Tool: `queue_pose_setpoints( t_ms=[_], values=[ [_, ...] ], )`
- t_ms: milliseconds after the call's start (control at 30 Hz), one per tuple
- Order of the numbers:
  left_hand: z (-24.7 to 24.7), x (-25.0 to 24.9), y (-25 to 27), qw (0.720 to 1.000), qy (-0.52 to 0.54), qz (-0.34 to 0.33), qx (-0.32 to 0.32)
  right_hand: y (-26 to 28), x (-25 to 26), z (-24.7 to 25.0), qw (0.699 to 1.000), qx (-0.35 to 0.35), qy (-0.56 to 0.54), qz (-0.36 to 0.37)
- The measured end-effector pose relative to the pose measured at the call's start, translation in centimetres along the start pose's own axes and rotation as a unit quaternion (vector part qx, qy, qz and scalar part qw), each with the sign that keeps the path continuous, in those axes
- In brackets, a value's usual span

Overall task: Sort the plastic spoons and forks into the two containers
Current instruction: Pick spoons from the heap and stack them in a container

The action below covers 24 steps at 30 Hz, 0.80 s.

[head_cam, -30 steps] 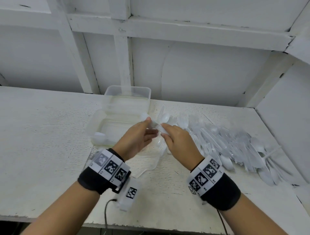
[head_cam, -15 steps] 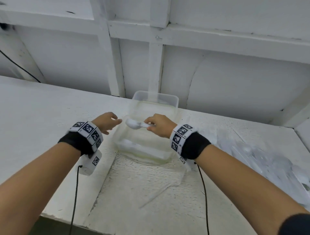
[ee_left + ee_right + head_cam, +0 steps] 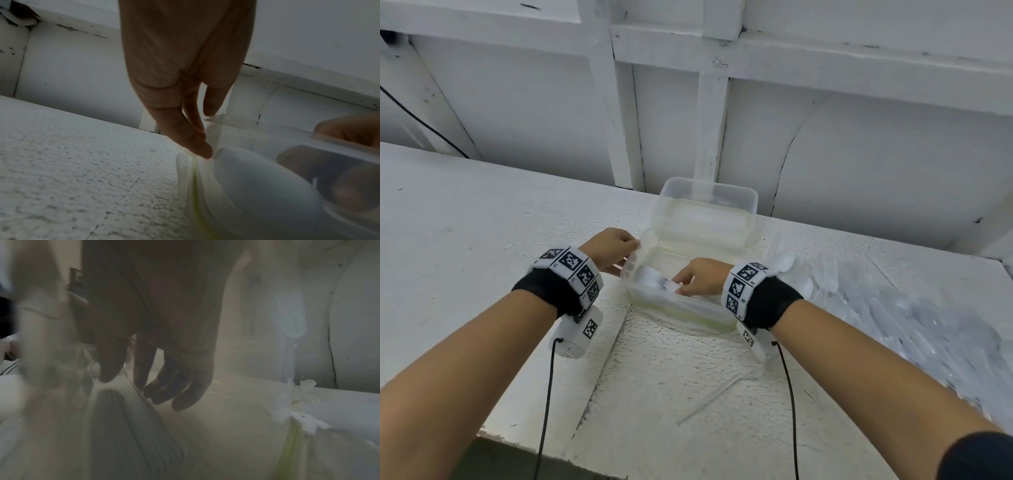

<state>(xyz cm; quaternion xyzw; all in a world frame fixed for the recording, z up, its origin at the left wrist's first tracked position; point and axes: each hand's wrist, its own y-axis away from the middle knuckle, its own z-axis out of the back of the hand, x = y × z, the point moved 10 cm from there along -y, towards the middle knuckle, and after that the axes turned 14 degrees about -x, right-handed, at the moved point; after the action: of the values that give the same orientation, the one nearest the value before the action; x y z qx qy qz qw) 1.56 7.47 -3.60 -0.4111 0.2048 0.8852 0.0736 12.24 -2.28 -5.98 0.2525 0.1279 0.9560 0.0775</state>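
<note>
Two clear plastic containers stand end to end, the near container (image 3: pixel 717 317) in front of the far container (image 3: pixel 751 202). My right hand (image 3: pixel 680 285) reaches into the near one and pinches the handle of a white spoon (image 3: pixel 649 278) lying on a ridged stack of spoons (image 3: pixel 131 426). The fingers of my left hand (image 3: pixel 632 250) are straight, and their fingertips (image 3: pixel 202 150) press against the near container's (image 3: pixel 185 175) left end. A loose pile of clear spoons and forks (image 3: pixel 900 308) lies on the table to the right.
The white table (image 3: pixel 482 240) backs onto a white framed wall (image 3: pixel 619 137). A thin clear strip (image 3: pixel 709 401) lies on the table in front of the containers. The table's front edge (image 3: pixel 517 442) is at lower left. Black cables hang from both wrists.
My right hand has carried a spoon from the pile to the left and lowered it into the near container. My left hand has moved right onto that container's left end.
</note>
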Motion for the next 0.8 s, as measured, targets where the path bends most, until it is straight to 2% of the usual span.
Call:
queue_pose_setpoints(
  t_ms=[233, 400, 800],
  values=[
    [-0.03, 0.05, 0.02, 1.0, 0.003, 0.003, -0.007, 0.26, -0.57, 0.4, 0.999, -0.044, -0.024, -0.015],
    [-0.22, 0.19, 0.16, 1.0, -0.006, 0.002, -0.005, 0.29, -0.51, 0.71, 0.999, -0.044, -0.002, -0.007],
    [0.2, -0.48, 0.12, 0.998, -0.026, -0.029, -0.049, 0.67, -0.63, 0.94, 0.999, -0.051, -0.001, -0.014]
  ],
)
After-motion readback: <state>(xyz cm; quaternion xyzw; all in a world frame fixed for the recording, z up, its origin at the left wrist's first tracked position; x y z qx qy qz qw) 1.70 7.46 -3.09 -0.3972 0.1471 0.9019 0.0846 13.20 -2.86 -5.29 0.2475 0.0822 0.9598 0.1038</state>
